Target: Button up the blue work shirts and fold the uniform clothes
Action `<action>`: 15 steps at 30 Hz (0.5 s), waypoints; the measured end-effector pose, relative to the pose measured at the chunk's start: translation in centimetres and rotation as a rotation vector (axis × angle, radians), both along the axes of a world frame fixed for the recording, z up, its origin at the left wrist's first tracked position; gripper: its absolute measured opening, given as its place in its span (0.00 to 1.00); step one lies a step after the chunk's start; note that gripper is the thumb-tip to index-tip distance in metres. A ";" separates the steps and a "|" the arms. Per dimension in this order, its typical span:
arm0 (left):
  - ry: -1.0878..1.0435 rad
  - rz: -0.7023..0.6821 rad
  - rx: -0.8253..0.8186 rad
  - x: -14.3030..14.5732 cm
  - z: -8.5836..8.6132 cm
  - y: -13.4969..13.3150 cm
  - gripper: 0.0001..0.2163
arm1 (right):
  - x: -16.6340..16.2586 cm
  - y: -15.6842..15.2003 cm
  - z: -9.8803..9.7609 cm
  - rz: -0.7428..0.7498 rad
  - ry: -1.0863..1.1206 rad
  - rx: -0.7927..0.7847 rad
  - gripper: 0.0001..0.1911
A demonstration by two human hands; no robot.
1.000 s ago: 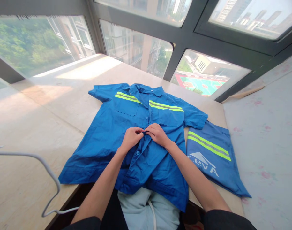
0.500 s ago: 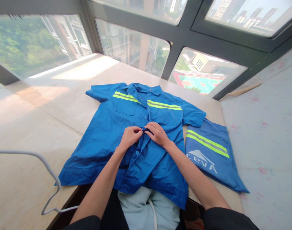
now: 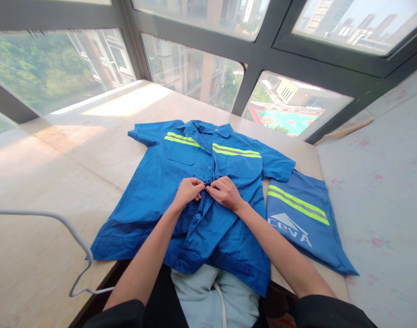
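Observation:
A blue short-sleeved work shirt (image 3: 143, 200) with yellow-green and grey reflective bands lies front up, its collar pointing away from me. My left hand (image 3: 188, 191) pinches the front placket near the middle of the shirt. Right beside it, my right hand (image 3: 225, 193) pinches the facing edge, fingertips almost touching the left ones. The small piece between the fingertips is hidden. Below the hands a blue button (image 3: 198, 216) shows on the placket, and another button (image 3: 210, 168) sits just above them. The upper front hangs apart at the collar.
A folded blue garment (image 3: 297, 214) with a reflective band and white lettering lies to the right, partly under the shirt's sleeve. A white cable (image 3: 66, 223) crosses the left side of the pale stone ledge (image 3: 58, 182). Windows stand behind, a flowered wall (image 3: 382, 200) at right.
Both hands stay at the placket, with fingertips shifted slightly and the right fingers drawn closer together. The whole view has moved a little.

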State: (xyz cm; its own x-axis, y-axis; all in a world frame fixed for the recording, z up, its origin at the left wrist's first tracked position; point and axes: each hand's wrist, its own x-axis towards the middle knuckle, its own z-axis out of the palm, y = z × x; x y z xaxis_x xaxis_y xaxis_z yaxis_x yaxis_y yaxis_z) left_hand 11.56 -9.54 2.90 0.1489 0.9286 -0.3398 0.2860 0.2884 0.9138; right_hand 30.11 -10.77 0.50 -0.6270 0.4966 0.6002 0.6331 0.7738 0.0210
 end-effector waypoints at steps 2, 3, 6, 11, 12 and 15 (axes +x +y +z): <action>0.007 -0.007 -0.020 0.0 0.2 0.0 0.04 | -0.1 -0.1 0.1 -0.017 -0.032 0.040 0.08; 0.015 -0.011 -0.024 0.1 0.3 0.1 0.04 | -0.2 -0.1 0.1 -0.020 -0.048 0.058 0.08; 0.061 -0.025 -0.016 0.2 0.2 0.2 0.04 | -0.2 0.0 -0.1 -0.006 -0.087 0.087 0.11; 0.147 -0.058 0.027 0.5 0.1 0.6 0.06 | -0.2 0.2 -0.3 0.030 -0.117 0.087 0.15; 0.145 -0.062 0.039 0.5 0.1 0.6 0.06 | -0.2 0.2 -0.4 0.032 -0.116 0.081 0.15; 0.143 -0.038 0.066 0.4 -0.1 0.6 0.07 | -0.2 0.2 -0.4 0.041 -0.114 0.025 0.17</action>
State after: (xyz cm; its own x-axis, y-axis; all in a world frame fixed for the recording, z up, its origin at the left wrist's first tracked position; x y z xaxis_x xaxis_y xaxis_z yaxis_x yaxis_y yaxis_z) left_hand 11.96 -8.97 2.83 0.1385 0.9445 -0.2980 0.4243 0.2153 0.8796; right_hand 29.95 -10.55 0.08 -0.7115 0.4550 0.5354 0.5934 0.7972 0.1111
